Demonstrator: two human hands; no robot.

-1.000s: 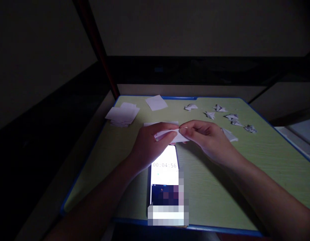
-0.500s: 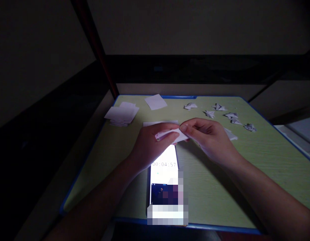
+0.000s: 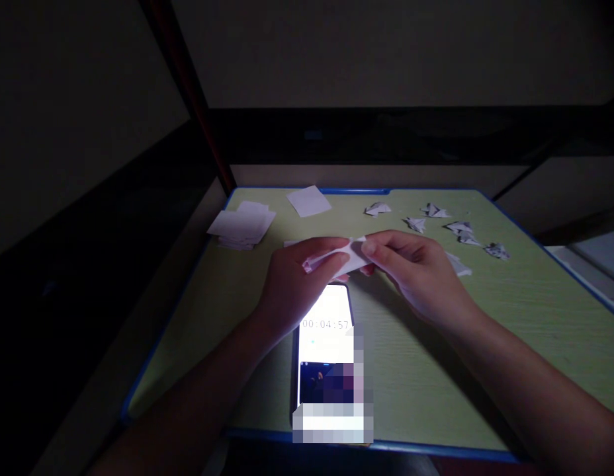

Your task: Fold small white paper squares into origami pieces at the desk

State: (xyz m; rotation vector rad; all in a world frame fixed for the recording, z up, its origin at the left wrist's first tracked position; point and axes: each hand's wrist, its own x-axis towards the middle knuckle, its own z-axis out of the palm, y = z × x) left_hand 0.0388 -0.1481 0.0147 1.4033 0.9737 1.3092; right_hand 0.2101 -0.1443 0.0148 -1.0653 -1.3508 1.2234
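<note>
Both hands meet over the middle of a green table (image 3: pixel 485 344) with a blue rim. My left hand (image 3: pixel 292 291) and my right hand (image 3: pixel 416 274) pinch the two ends of a small white folded paper (image 3: pixel 350 259), held just above the table. Directly below it lies a lit phone (image 3: pixel 325 344) showing a timer. Several small folded paper shapes (image 3: pixel 460 229) lie to the right of my right hand.
A loose stack of white paper squares (image 3: pixel 242 225) sits at the table's far left corner, with a single white sheet (image 3: pixel 308 200) near the far edge. A dark red post (image 3: pixel 188 86) rises behind the table. The room around is very dark.
The hands and the paper have lifted slightly and shifted a little away from me. The phone timer went from 00:04:56 to 00:04:57.
</note>
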